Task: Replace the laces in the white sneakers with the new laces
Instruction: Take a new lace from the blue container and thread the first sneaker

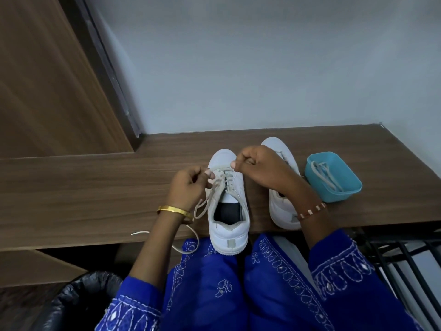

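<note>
The wooden surface [95, 187] runs narrow between the pale wall behind and its front edge, and the near sneaker [228, 204] sits with its heel hanging over that edge, toe toward the wall. The second sneaker [281, 201] stands just to its right, partly hidden under the right wrist, and a blue tub [334, 180] holding a bundle of laces [325, 175] sits near it, close to the right end of the surface. Left of the shoes the wood lies bare as far as the wooden panel at the corner. The left hand [191, 185] is curled beside the eyelets, fingers pinching the lace [207, 199], whose loose length trails off the front edge. The right hand [259, 168] reaches over the toe area, fingers and thumb clamped on the lace's other part near the upper eyelets. A black-lined bin [78, 299] sits below left.
</note>
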